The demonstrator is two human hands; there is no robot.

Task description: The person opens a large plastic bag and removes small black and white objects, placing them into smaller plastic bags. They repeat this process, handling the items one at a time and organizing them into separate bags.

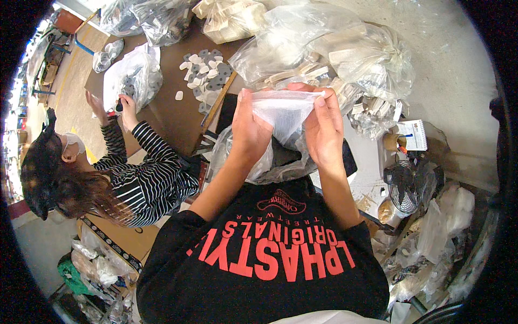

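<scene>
A thin white mesh cloth (pixel 286 110), perhaps a small pouch, is stretched between my two hands in front of my chest. Its top edge runs nearly straight across, and the lower part tapers down in folds. My left hand (pixel 251 121) grips the left corner with thumb and fingers. The right corner is pinched in my right hand (pixel 325 124). Below the cloth, a clear plastic bag (pixel 259 162) with something dark in it lies close to my lap.
A brown table (pixel 178 121) at the left bears a pile of grey and white flat pieces (pixel 208 73). Beside it a co-worker in a striped top (pixel 148 175) handles a small dark piece near a plastic bag (pixel 143 75). Large filled bags (pixel 324 46) stand ahead; a fan (pixel 404 189) is at right.
</scene>
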